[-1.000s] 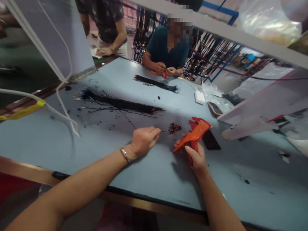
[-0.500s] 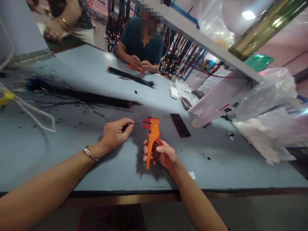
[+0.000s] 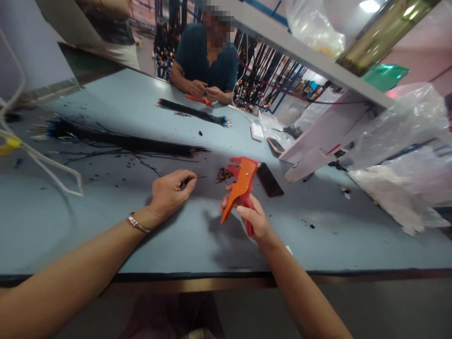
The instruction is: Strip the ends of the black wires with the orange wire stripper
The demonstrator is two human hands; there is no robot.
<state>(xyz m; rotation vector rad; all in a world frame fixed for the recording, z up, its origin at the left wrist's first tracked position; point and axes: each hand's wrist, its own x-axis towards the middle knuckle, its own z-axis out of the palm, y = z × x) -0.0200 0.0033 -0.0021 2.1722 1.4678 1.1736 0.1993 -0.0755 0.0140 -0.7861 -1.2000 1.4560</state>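
Pinching a thin dark wire (image 3: 201,177) in the left hand (image 3: 173,190), with thumb and forefinger closing narrowly; directing the short free end rightward, lengthwise roughly along the table (image 3: 169,254), toward the head of the orange-and-red hand tool (image 3: 243,174); concealing any further length inside the curled fingers.

Gripping that tool in the right hand (image 3: 256,216), with fingers wrapping about the handles; showing handles standing apart and slotted jaws facing left, toward the wire; inclining the tool's long axis from the head, away from the body, down to the handles nearer the body.

Leaving a clear gap between wire tip and jaws, with the tip lying left of the jaws and slightly closer to the body; placing the left hand nearer a large bundle of black wires (image 3: 134,142), lying just beyond; placing the right nearer a pile of small clippings (image 3: 223,175) and a dark phone (image 3: 270,180).
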